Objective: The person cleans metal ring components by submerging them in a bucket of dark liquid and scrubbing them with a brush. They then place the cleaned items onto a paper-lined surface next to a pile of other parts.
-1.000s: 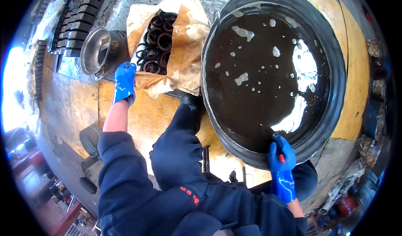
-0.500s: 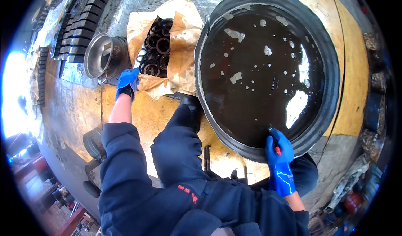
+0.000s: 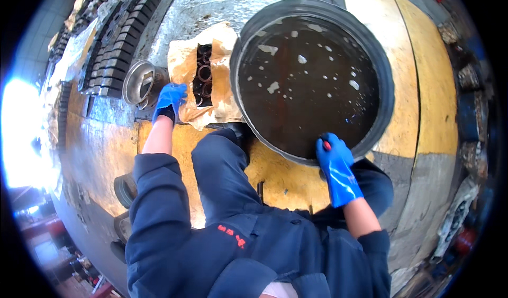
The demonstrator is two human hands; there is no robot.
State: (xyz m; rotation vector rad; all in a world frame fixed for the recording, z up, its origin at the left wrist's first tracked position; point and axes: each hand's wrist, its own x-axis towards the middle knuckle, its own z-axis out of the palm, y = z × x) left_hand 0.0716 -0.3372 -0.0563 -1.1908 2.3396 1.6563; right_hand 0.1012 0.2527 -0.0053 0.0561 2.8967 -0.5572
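My left hand [image 3: 172,97], in a blue glove, is at the left edge of brown oil-stained paper [image 3: 225,81], its fingers stretched out against it. Dark ring-shaped parts [image 3: 205,74] show through a narrow gap in the paper, which covers the others. My right hand [image 3: 334,152], in a long blue glove, is closed around a slim tool with a red-and-black handle [image 3: 326,145]. It is at the near rim of a large round grey tub [image 3: 382,123] of dark liquid with foam patches; the tool's working end cannot be made out.
A dented metal pot [image 3: 138,83] stands left of the paper. Rows of dark ribbed metal parts [image 3: 119,49] lie at the far left. Round metal containers [image 3: 125,189] are by my left elbow. My knee [image 3: 217,157] is between paper and tub.
The left side of the paper now lies over part of the rings, so fewer show. My left hand's fingers have stretched out. The view has shifted; my right hand remains by the tub's near rim.
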